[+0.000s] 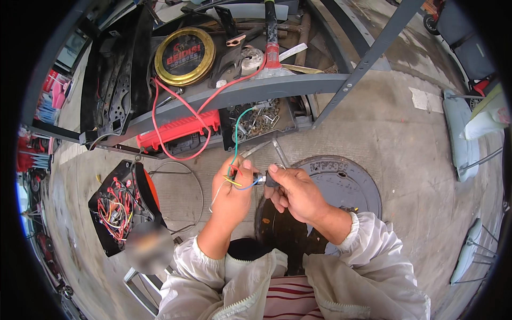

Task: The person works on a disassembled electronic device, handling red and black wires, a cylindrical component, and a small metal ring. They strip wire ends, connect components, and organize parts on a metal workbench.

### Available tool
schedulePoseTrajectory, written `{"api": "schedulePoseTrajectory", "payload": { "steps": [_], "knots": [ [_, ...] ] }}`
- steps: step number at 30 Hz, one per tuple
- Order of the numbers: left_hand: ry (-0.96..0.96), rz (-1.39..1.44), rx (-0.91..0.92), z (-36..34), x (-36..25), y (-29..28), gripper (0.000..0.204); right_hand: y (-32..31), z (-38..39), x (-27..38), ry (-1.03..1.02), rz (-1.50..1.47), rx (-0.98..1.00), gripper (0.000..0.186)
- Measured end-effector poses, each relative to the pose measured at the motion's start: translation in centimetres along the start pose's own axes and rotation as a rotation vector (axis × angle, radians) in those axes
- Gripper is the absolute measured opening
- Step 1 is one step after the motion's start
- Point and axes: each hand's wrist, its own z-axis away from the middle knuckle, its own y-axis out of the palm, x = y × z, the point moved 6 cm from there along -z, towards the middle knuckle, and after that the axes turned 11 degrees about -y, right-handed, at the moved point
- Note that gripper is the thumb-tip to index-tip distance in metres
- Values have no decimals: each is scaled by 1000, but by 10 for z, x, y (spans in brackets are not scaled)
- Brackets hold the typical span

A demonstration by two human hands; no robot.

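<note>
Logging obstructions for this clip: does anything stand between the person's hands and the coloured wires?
Nothing visible does. The left hand holds the coloured wires, and the right hand pinches a small dark part close beside them. The red cable loops below the shelf, out of the way.

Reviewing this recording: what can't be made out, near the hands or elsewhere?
All in the head view:
How the wires run inside the left hand: that hand hides it.
Full shape of the dark part: the right hand covers some.
Lower left: what the blurred patch covers.
Metal bits in the tray: too small to tell apart.
</note>
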Motion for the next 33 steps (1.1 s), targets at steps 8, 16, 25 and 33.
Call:
{"api": "schedulePoseTrajectory", "payload": {
  "steps": [8, 16, 25, 33],
  "knots": [
    [-487, 506, 20, 0, 20, 4, 26, 17, 10, 45, -882, 1361, 221, 26],
    [-646, 515, 89, -1, 31, 4, 28, 23, 14, 57, -1132, 1536, 355, 22],
    [126, -64, -1, 4, -21, -1, 28, 9, 4, 46, -526, 653, 201, 32],
    [350, -320, 92, 6, -74, 25, 18, -12, 3, 42, -11, -105, 228, 41]
  ]
}}
